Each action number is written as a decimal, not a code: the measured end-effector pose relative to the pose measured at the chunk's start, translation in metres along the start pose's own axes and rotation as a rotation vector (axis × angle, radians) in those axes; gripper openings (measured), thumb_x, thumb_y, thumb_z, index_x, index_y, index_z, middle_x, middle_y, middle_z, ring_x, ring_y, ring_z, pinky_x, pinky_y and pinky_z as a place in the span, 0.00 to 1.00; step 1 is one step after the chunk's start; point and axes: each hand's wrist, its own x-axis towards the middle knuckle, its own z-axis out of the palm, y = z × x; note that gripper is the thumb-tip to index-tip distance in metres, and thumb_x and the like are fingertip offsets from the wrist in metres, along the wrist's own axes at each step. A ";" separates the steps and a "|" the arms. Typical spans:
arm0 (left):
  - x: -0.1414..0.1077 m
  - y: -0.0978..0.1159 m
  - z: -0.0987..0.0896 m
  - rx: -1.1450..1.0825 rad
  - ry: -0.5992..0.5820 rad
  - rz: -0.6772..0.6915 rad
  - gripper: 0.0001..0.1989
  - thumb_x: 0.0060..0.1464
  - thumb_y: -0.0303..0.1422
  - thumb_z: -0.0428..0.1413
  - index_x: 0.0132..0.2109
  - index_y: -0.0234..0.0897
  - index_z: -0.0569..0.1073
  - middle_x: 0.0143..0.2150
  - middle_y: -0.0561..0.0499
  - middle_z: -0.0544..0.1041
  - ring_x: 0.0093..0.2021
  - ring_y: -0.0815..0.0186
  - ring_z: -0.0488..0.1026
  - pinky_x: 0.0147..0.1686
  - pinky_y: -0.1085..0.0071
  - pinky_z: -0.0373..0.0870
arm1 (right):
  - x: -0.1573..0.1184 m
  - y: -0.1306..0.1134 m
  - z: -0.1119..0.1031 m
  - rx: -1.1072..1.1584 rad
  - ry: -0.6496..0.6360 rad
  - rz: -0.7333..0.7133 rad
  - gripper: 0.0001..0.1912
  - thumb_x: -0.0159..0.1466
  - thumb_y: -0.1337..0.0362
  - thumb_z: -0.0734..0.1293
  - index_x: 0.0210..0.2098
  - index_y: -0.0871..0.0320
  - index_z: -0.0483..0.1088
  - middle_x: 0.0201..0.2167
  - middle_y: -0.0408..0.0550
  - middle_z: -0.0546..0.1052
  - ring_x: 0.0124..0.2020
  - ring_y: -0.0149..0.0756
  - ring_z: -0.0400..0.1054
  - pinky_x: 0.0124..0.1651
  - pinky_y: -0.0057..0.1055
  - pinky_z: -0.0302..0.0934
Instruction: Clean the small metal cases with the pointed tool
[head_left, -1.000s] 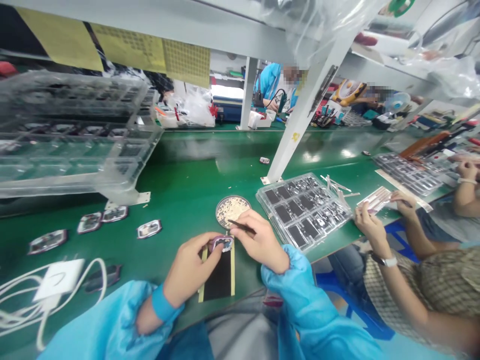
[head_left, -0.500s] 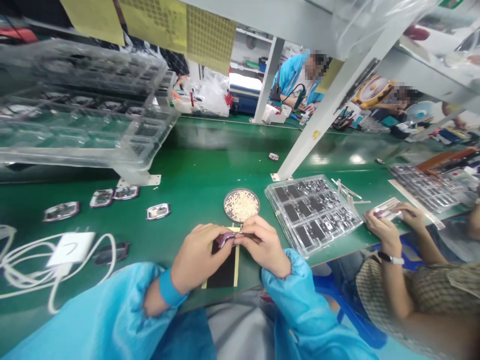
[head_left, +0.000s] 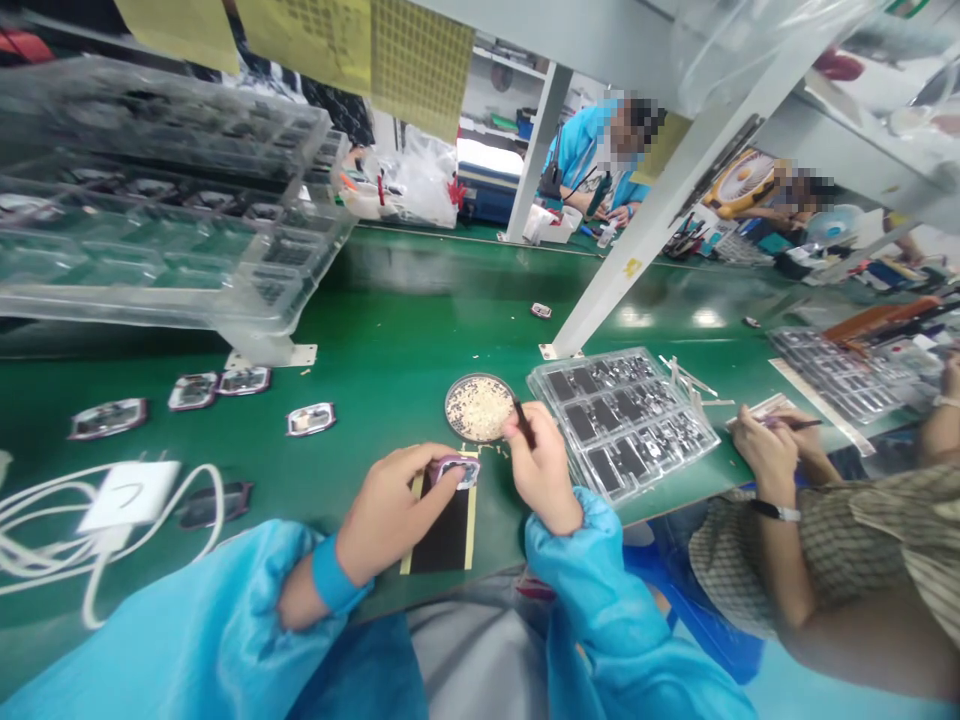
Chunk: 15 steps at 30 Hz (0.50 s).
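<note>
My left hand (head_left: 390,510) grips a small purple-rimmed device housing (head_left: 459,470), like a watch case, with its inner side tilted up and the thumb on it. It is held over a black mat (head_left: 441,535) edged with yellow strips. My right hand (head_left: 546,470) is closed on dark tweezers (head_left: 524,424), whose tip I cannot make out. That hand is beside the right edge of a round dish (head_left: 448,418) filled with tiny pale pieces (head_left: 480,405). A few such pieces lie on the bench below the dish.
Several similar housings (head_left: 310,419) lie left on the green bench (head_left: 375,370). A white charger (head_left: 129,497) with coiled cable is at the left. Right of the dish is a clear compartment tray (head_left: 624,424) of black parts. A co-worker's hands (head_left: 765,445) work farther right; a shelf post (head_left: 626,265) slants behind.
My right hand has moved from the housing to the right and up, to the dish's edge, with the tweezers. My left hand has kept the housing, now turned to show its inside.
</note>
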 end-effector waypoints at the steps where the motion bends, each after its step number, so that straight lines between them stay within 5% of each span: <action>1: 0.000 0.001 -0.001 -0.042 -0.016 -0.027 0.09 0.61 0.38 0.56 0.43 0.41 0.79 0.36 0.53 0.81 0.36 0.64 0.74 0.38 0.69 0.68 | 0.002 0.001 -0.001 -0.037 0.024 0.019 0.06 0.71 0.67 0.61 0.39 0.57 0.70 0.39 0.49 0.71 0.43 0.38 0.68 0.50 0.35 0.63; 4: 0.003 0.002 -0.002 -0.129 -0.039 -0.083 0.11 0.62 0.40 0.55 0.42 0.41 0.79 0.34 0.55 0.80 0.34 0.65 0.73 0.35 0.71 0.68 | 0.000 0.001 0.000 0.013 0.000 0.014 0.06 0.70 0.66 0.64 0.43 0.57 0.73 0.41 0.50 0.72 0.45 0.39 0.69 0.50 0.35 0.64; 9: 0.004 -0.006 0.000 -0.129 -0.060 -0.074 0.12 0.62 0.41 0.54 0.42 0.40 0.79 0.35 0.53 0.81 0.34 0.64 0.74 0.36 0.70 0.68 | -0.020 -0.004 0.007 0.220 -0.154 -0.115 0.14 0.59 0.64 0.76 0.44 0.57 0.77 0.39 0.50 0.73 0.37 0.37 0.70 0.34 0.31 0.65; 15: 0.001 -0.004 0.005 0.109 -0.047 0.163 0.11 0.64 0.40 0.53 0.43 0.41 0.78 0.41 0.49 0.80 0.42 0.59 0.75 0.44 0.65 0.68 | -0.035 0.001 -0.006 0.235 0.063 -0.022 0.03 0.65 0.68 0.69 0.36 0.58 0.77 0.33 0.49 0.75 0.34 0.35 0.70 0.33 0.30 0.63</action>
